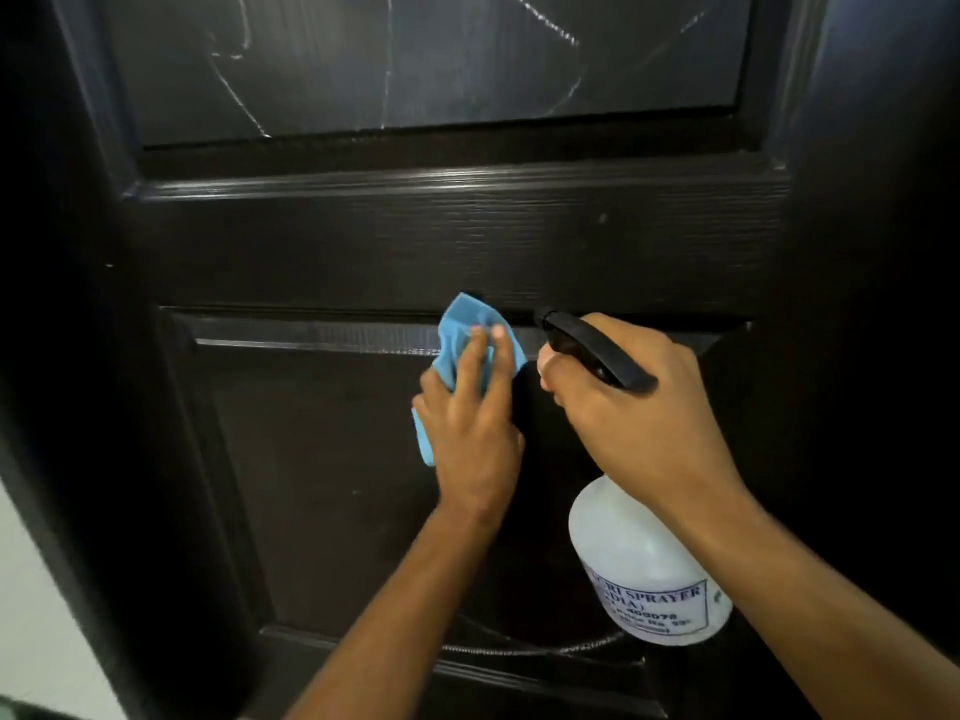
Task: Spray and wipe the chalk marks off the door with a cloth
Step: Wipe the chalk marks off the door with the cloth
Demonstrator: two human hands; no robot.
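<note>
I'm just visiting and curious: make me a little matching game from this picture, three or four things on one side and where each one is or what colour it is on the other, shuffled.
Things:
1. cloth
2. spray bottle
3. chalk marks
4. door

Descriptions:
A. white lines on the upper panel
B. dark brown, with panels
C. blue, pressed to the door under the left hand
D. translucent white with a black trigger head, gripped by the right hand

Pairs: 1-C, 2-D, 3-A, 4-B
</note>
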